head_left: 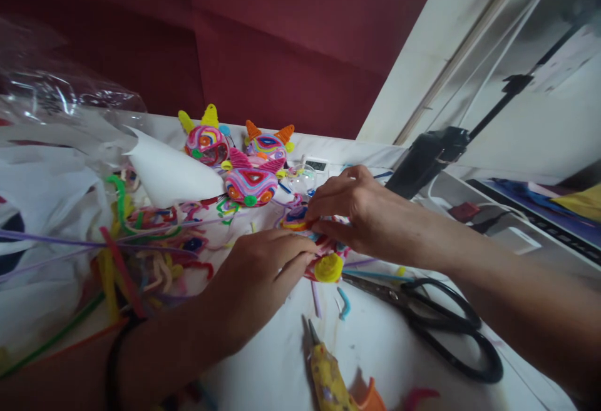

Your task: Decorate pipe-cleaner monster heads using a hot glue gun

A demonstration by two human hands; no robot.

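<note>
left hand (256, 276) – fingers curled, pressing the pipe-cleaner craft (323, 259) from the left | right hand (357, 211) – fingertips pinching its top | craft's on the white table (385, 342), scissors (432, 317) just beside

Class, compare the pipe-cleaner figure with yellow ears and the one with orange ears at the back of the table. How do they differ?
The pipe-cleaner figure with yellow ears stands further left, with a pink face around an orange coil. The pipe-cleaner figure with orange ears sits right of it, its face striped in blue, pink and yellow. Both are small coiled figures with two pointed ears, standing untouched behind the left hand and right hand.
</note>
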